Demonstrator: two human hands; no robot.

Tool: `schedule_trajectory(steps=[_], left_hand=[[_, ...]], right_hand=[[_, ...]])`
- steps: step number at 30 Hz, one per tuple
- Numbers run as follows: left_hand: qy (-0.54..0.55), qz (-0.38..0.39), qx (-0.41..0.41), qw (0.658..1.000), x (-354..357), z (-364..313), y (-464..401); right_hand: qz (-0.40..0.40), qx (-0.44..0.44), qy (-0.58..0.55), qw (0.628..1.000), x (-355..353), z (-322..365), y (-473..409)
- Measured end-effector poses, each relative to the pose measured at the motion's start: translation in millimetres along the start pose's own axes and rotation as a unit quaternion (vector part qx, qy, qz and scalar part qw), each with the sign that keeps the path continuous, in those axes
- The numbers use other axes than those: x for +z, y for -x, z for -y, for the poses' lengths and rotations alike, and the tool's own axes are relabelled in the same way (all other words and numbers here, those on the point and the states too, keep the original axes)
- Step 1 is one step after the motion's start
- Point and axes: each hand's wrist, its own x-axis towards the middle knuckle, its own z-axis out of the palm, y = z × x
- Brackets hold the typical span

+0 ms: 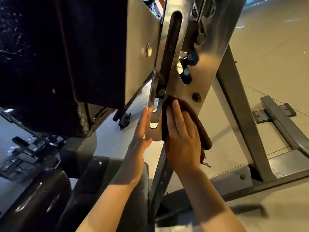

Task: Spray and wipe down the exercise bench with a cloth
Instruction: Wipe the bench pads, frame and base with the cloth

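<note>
The exercise bench's black padded backrest (50, 56) fills the upper left, tilted up. Its silver metal adjustment plate (187, 84), with a long slot and notches, runs down the middle. My right hand (182, 136) lies flat with straight fingers on a dark brown cloth (199, 121) and presses it against the lower part of that plate. My left hand (142, 131) is flat too, fingers straight, resting against the plate's left edge beside a thin metal bar (153, 91). No spray bottle is in view.
The bench's grey steel frame legs (239, 114) and a floor crossbar (280, 118) stand on the pale floor at right. A black seat pad (41, 198) and other dark equipment (30, 148) sit at lower left. A small wheel (124, 119) hangs under the backrest.
</note>
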Motion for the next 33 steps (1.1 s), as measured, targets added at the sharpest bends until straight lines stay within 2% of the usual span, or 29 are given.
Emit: schedule_trajectory(steps=[3,8,14,16,19,22,25,30,33], left_hand=[[0.008,-0.006,-0.021,1.000,0,0,7],[0.011,-0.019,-0.049,0.999,-3,9,6],[-0.011,-0.009,-0.021,1.000,3,1,4],[-0.008,0.000,-0.019,1.000,3,0,4],[-0.019,0.005,-0.019,1.000,2,-2,4],[-0.114,0.015,-0.004,0.993,8,-2,5],[-0.211,0.026,0.037,0.976,17,1,6],[-0.247,0.027,0.009,0.969,20,1,6],[-0.255,0.029,0.013,0.966,21,0,5]], right_hand=[[-0.048,-0.015,0.013,0.999,-4,-8,-36],[-0.095,0.000,0.012,0.995,20,-8,-15],[0.053,-0.055,0.011,0.997,35,-19,67],[0.061,-0.046,-0.004,0.997,29,-19,65],[0.016,-0.036,-0.016,0.999,10,-16,21],[-0.050,-0.036,-0.011,0.998,3,-19,-21],[-0.056,-0.041,0.009,0.998,11,-27,-6],[0.078,-0.081,0.011,0.994,29,-39,72],[0.106,-0.083,-0.034,0.990,28,-37,84]])
